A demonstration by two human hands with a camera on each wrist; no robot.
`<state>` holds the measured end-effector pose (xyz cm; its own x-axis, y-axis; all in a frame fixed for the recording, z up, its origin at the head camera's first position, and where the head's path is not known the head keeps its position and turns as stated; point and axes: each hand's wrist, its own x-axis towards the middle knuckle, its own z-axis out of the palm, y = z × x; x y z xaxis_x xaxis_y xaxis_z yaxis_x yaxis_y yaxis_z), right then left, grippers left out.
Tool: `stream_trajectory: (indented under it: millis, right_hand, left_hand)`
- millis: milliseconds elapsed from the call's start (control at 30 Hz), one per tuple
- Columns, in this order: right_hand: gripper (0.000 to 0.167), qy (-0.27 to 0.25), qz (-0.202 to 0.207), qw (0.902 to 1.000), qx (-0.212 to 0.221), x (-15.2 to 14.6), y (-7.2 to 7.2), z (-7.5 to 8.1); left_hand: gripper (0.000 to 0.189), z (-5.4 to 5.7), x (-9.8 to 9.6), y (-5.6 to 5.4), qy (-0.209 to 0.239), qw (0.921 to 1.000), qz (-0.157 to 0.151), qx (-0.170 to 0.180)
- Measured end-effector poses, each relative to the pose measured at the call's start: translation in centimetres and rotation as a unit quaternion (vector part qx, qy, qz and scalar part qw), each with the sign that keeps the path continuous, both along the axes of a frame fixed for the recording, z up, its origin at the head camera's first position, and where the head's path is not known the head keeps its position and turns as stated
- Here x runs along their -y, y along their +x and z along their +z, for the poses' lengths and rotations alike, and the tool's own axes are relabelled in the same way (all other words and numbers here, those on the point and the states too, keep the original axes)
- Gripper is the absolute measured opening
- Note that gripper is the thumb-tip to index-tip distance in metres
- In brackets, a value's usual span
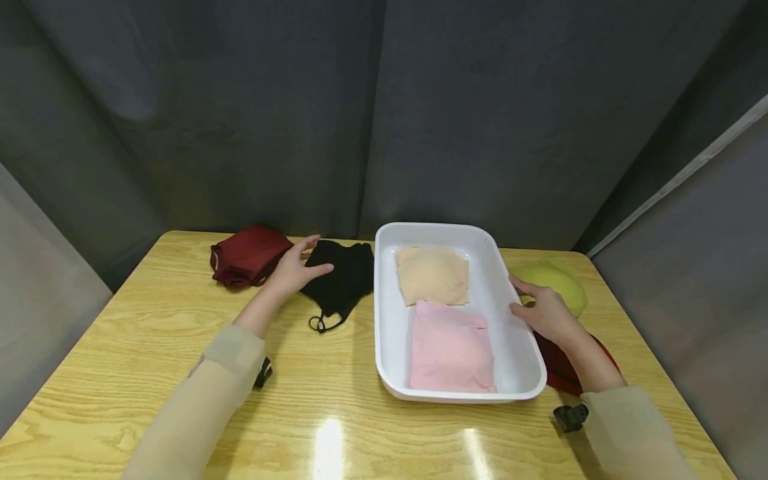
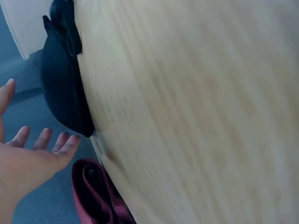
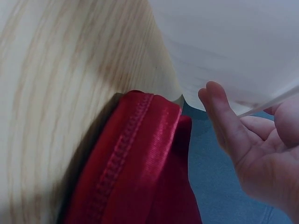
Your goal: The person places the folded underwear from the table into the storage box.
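Observation:
My left hand (image 1: 292, 270) reaches over the near-left edge of a black folded garment (image 1: 343, 273) with a thin looped strap, its fingers and thumb spread apart. In the left wrist view, the cupped side of that black garment stands beyond my spread fingers. A white plastic tub (image 1: 384, 333) stands at the middle right, and my right hand (image 1: 549, 313) grips its right rim, thumb over the edge and fingers along the outer wall. Inside the tub lie a beige folded garment (image 1: 433, 275) at the back and a pink folded garment (image 1: 451, 350) in front.
A dark red folded garment (image 1: 249, 257) lies left of my left hand. Right of the tub are a yellow-green garment (image 1: 555, 283) and another red garment (image 3: 135, 158), partly hidden behind my right arm. Grey curtains (image 1: 270, 120) hang behind the wooden table (image 1: 150, 373).

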<state>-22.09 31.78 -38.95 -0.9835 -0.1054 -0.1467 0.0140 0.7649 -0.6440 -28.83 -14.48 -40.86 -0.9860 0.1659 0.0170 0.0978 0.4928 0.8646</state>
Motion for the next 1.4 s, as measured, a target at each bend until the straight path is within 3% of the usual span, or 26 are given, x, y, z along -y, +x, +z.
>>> stream_trajectory:
  millis: [267,567,1067,1400]
  right_hand:
    - [0.066,-0.002,0.003,1.0000,-0.003,-0.1,0.0,-0.1]
    - [0.067,-0.008,-0.001,1.0000,0.001,0.0,0.1,0.0]
    - [0.069,-0.017,-0.009,0.9997,0.014,0.2,0.2,0.0]
    - [0.069,-0.013,-0.007,0.9998,0.009,0.2,0.3,0.1]
  left_hand:
    - [0.078,-0.7,0.0,-1.3,-0.054,0.9984,-0.004,0.018]
    - [0.081,-0.7,-0.3,-2.0,-0.089,0.9950,0.004,0.046]
    - [0.089,-1.2,-0.5,-2.4,-0.039,0.9975,-0.004,0.059]
    - [0.079,-1.1,-0.1,-2.4,-0.029,0.9966,-0.012,0.076]
